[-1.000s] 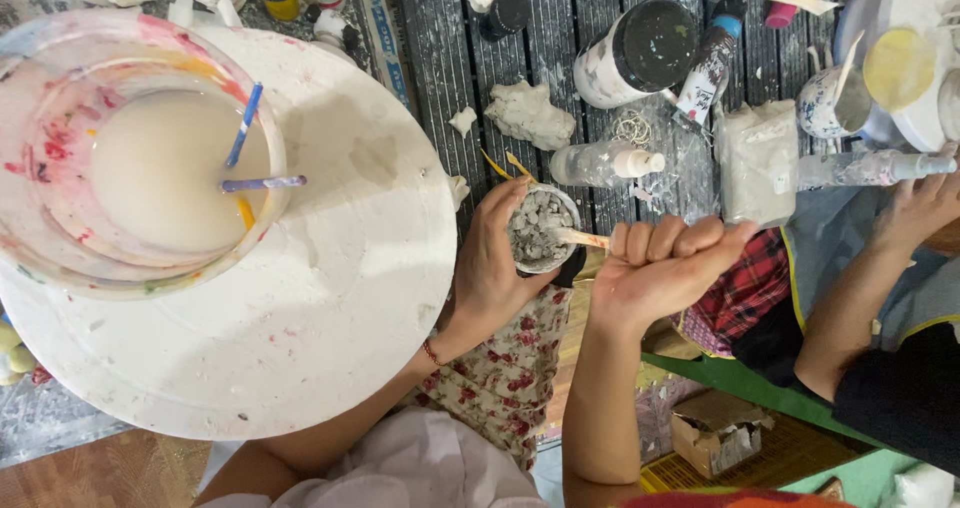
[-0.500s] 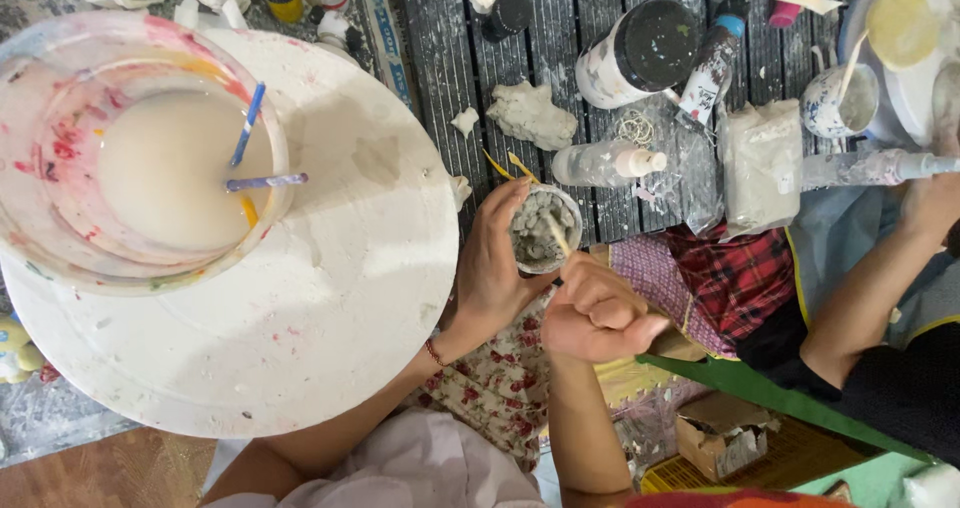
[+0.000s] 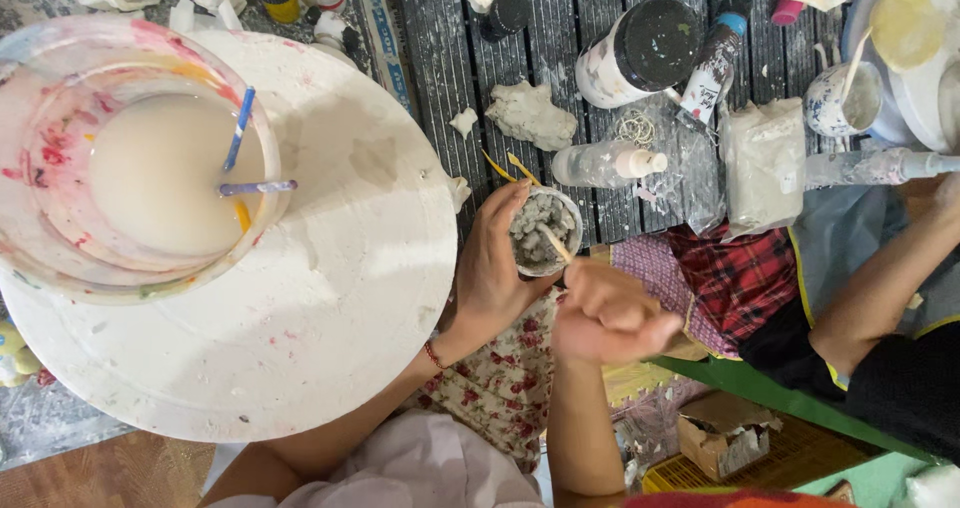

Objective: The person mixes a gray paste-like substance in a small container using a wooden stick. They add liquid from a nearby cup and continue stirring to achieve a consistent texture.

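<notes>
My left hand (image 3: 490, 268) is wrapped around a small round cup (image 3: 545, 230) filled with grey clay-like lumps, held at the edge of the dark slatted table (image 3: 450, 58). My right hand (image 3: 612, 313) is closed on a thin wooden stick (image 3: 554, 244) whose tip pokes into the cup. The hand is blurred from motion. A grey clay lump (image 3: 532, 115) lies on the table just beyond the cup.
A big white round board (image 3: 330, 298) carries a clear bowl (image 3: 60, 218) of milky water with brushes. Paint bottles, a black-lidded jar (image 3: 640, 53), a spray bottle (image 3: 605, 165) and a wrapped clay block (image 3: 765, 163) crowd the table. Another person's arm (image 3: 880, 288) reaches in at right.
My right hand has dropped lower and turned with the stick, still working in the cup. My left hand keeps the cup in place.
</notes>
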